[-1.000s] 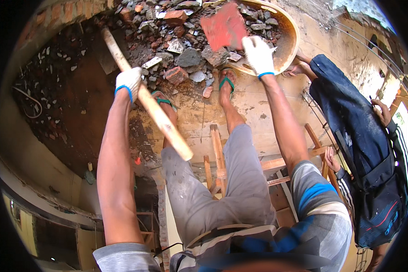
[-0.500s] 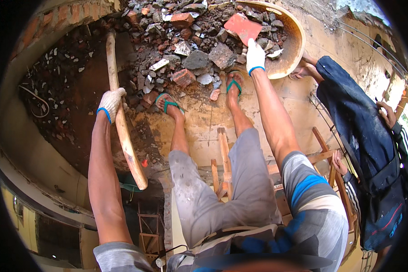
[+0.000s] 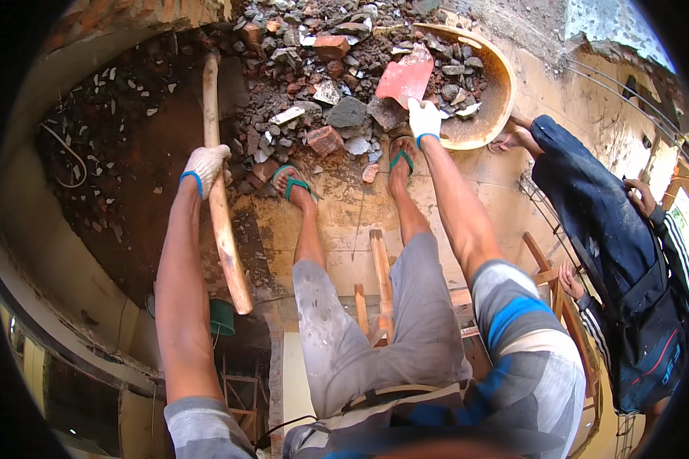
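Observation:
My left hand (image 3: 206,170), in a white knit glove with a blue cuff, is closed around a long wooden tool handle (image 3: 220,206). The handle's far end reaches the rubble's edge, where I cannot make out the tool's head clearly. My right hand (image 3: 424,119), gloved likewise, grips the near corner of a flat red tile piece (image 3: 407,75). That piece is tilted over the left side of a shallow yellowish basin (image 3: 504,84), which holds broken stones and dirt. A heap of rubble (image 3: 306,84) with brick chunks and grey stones lies left of the basin, against it.
My sandalled feet (image 3: 295,183) stand at the heap's near edge. At right a person in dark clothing (image 3: 597,191) has a foot near the basin. Wooden frame pieces (image 3: 381,268) stand by my legs. A green bucket (image 3: 221,317) is at lower left, and thin metal bars (image 3: 620,92) run upper right.
The red tile piece has come slightly nearer to me and tilted differently in my right hand. My left hand keeps its hold on the handle. The view has shifted a little.

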Action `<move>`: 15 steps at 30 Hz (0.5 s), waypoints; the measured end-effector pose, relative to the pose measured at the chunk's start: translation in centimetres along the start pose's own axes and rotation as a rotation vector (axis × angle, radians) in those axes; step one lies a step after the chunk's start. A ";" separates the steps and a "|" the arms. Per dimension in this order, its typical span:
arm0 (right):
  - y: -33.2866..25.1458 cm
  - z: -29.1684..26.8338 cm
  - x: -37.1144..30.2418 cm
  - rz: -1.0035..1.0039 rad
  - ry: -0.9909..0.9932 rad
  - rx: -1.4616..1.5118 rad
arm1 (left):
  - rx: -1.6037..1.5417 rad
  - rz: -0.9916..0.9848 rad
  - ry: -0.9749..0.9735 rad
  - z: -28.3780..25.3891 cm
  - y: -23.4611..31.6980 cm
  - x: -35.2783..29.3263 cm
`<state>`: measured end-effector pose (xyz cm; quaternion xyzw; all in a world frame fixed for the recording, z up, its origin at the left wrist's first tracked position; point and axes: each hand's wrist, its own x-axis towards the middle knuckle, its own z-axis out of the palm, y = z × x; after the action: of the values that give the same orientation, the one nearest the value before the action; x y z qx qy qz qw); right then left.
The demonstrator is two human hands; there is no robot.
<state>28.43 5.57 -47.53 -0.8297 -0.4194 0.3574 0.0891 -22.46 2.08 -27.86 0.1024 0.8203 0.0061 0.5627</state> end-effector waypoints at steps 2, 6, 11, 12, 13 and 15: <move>-2.3 -3.1 -4.0 -0.288 0.139 0.019 | -0.035 -0.047 -0.018 0.2 0.1 -0.1; -8.8 -11.2 -11.8 -0.486 0.084 0.133 | -0.083 -0.009 -0.079 0.5 0.3 -0.4; -14.1 -19.4 -19.0 -0.831 0.173 0.017 | -0.088 -0.001 -0.111 -0.6 -0.3 0.2; -15.1 -20.6 -20.5 -0.871 0.205 -0.010 | -0.099 0.008 -0.137 -0.9 -0.6 0.4; -16.0 -21.7 -22.1 -0.831 0.195 0.062 | -0.105 0.017 -0.155 -1.1 -0.8 0.6; -17.6 -23.6 -24.6 -0.884 0.242 0.099 | -0.106 0.025 -0.159 -1.5 -1.2 1.0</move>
<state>23.40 1.55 -9.72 -0.6019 -0.7020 0.2052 0.3206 -24.42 1.21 -28.40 0.0828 0.7702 0.0485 0.6306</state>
